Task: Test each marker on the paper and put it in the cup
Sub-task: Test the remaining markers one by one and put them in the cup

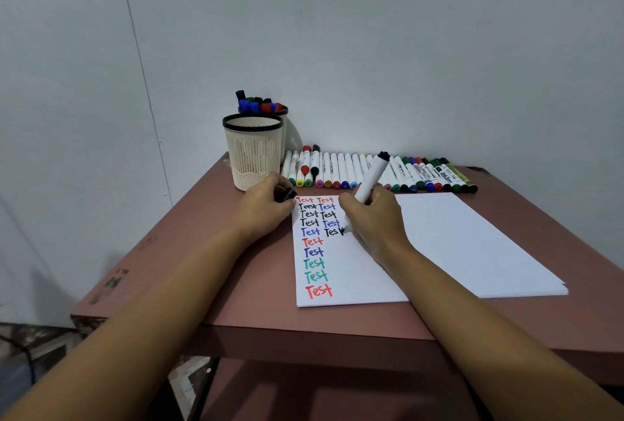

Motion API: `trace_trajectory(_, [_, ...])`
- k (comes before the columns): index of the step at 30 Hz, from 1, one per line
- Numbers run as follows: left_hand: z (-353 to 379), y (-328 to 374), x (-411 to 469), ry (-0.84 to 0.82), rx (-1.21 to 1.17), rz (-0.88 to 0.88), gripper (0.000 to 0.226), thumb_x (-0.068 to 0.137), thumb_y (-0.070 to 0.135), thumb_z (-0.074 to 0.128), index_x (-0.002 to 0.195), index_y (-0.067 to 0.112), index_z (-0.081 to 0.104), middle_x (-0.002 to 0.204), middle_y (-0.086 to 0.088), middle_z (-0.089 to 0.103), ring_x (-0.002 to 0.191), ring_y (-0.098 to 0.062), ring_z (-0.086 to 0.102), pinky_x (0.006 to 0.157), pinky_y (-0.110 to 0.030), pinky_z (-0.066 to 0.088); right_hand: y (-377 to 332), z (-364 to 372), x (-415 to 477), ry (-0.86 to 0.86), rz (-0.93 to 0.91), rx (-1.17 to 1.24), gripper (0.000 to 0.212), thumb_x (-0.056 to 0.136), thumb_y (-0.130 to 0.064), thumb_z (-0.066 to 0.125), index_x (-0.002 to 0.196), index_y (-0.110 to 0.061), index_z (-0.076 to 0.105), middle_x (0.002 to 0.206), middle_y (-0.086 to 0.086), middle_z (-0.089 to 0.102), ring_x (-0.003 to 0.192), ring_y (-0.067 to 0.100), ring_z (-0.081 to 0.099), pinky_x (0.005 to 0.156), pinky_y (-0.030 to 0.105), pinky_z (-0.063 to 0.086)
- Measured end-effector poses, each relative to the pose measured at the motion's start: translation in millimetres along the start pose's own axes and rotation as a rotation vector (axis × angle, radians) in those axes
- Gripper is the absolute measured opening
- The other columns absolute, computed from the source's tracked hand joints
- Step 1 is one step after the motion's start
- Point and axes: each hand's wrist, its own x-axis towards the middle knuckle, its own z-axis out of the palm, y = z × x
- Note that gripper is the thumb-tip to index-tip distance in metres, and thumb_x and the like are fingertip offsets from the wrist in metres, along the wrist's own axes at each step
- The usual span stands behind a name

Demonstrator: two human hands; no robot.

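- Head view, step in hand: closing the last letter of a black "Test" in the second column on the paper.
- Right hand curled round the white barrel of the marker, tip touching the sheet just right of "Tes", black rear end tilted up and away.
- Left hand pinching the black cap, resting at the sheet's top left corner, just in front of the front cup.
- Best done with a short, light stroke, then a straight lift, so as not to drag the heel of the hand through wet ink.
- Next, probably: cap pressed on squarely until seated, then marker lowered end-first into a cup rather than dropped.
- Front cup: cream plastic, slotted walls, mesh-patterned base, black rim. No markers showing above its rim.
- Rear cup just behind it, packed with capped markers, little room left by the look of it.
- Row of markers along the wall: smooth round barrels, likely to roll if nudged.
- Paper: thin stack, matt white, likely to slide on the smooth reddish table.
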Motion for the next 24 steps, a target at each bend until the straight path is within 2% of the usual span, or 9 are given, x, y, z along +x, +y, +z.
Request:
trace_trajectory(4, [0, -1, 0, -0.002, 0.001, 0.008, 0.027, 0.087, 0.015, 0.062, 0.113, 0.011, 0.055, 0.113, -0.004, 0.060, 0.095, -0.010, 0.050, 0.079, -0.018, 0.035, 0, 1, 0, -0.006, 0.008, 0.011, 0.016, 0.080, -0.016, 0.061, 0.074, -0.007, 0.048, 0.062, 0.001, 0.047, 0.059, 0.015, 0.047, 0.058, 0.031, 0.045])
trace_trajectory(8, [1, -2, 0, 0.023, -0.005, 0.009, 0.031, 0.085, 0.015, 0.063, 0.114, 0.010, 0.054, 0.112, -0.003, 0.059, 0.093, -0.009, 0.049, 0.075, -0.013, 0.033, -2, 0, -2, 0.012, -0.019, -0.021, 0.017, 0.081, -0.014, 0.060, 0.073, -0.007, 0.046, 0.062, 0.001, 0.045, 0.058, 0.013, 0.044, 0.055, 0.029, 0.040])
trace_trajectory(13, [1, 1, -1, 0.071, 0.004, 0.085, 0.026, 0.085, 0.013, 0.063, 0.110, 0.010, 0.060, 0.109, -0.004, 0.062, 0.091, -0.009, 0.050, 0.068, -0.010, 0.032, -4, -6, 3, 0.027, 0.064, 0.259, 0.017, 0.085, -0.009, 0.057, 0.072, -0.011, 0.047, 0.062, 0.005, 0.047, 0.052, 0.014, 0.040, 0.049, 0.026, 0.035])
trace_trajectory(15, [0, 4, -4, 0.068, -0.034, 0.148, 0.024, 0.084, 0.013, 0.064, 0.108, 0.013, 0.061, 0.105, -0.003, 0.062, 0.092, -0.008, 0.052, 0.065, -0.005, 0.036, -7, -8, 4, 0.019, 0.081, 0.365, 0.016, 0.088, -0.007, 0.054, 0.073, -0.012, 0.049, 0.062, 0.003, 0.050, 0.054, 0.013, 0.044, 0.050, 0.026, 0.038])
trace_trajectory(18, [-1, 8, -9, 0.036, -0.062, 0.219, 0.025, 0.083, 0.013, 0.066, 0.107, 0.018, 0.062, 0.098, 0.002, 0.060, 0.092, -0.008, 0.055, 0.069, 0.002, 0.037, -12, -8, 7, -0.014, 0.099, 0.536, 0.018, 0.089, -0.003, 0.054, 0.073, -0.012, 0.052, 0.068, 0.004, 0.054, 0.060, 0.012, 0.048, 0.053, 0.022, 0.043])
trace_trajectory(21, [-1, 13, -11, -0.007, -0.041, 0.244, 0.031, 0.083, 0.014, 0.068, 0.112, 0.013, 0.060, 0.095, 0.007, 0.056, 0.090, -0.006, 0.055, 0.071, 0.000, 0.039, -14, -8, 7, -0.039, 0.098, 0.571, 0.016, 0.090, -0.005, 0.057, 0.077, -0.013, 0.053, 0.066, 0.001, 0.053, 0.059, 0.010, 0.047, 0.052, 0.021, 0.044])
trace_trajectory(24, [-3, 17, -12, -0.028, -0.033, 0.256, 0.030, 0.083, 0.016, 0.068, 0.112, 0.009, 0.061, 0.093, 0.009, 0.055, 0.080, 0.002, 0.053, 0.069, 0.001, 0.039, -13, -6, 6, -0.074, 0.062, 0.492, 0.012, 0.091, -0.010, 0.061, 0.080, -0.016, 0.057, 0.066, -0.001, 0.055, 0.059, 0.009, 0.049, 0.053, 0.022, 0.044])
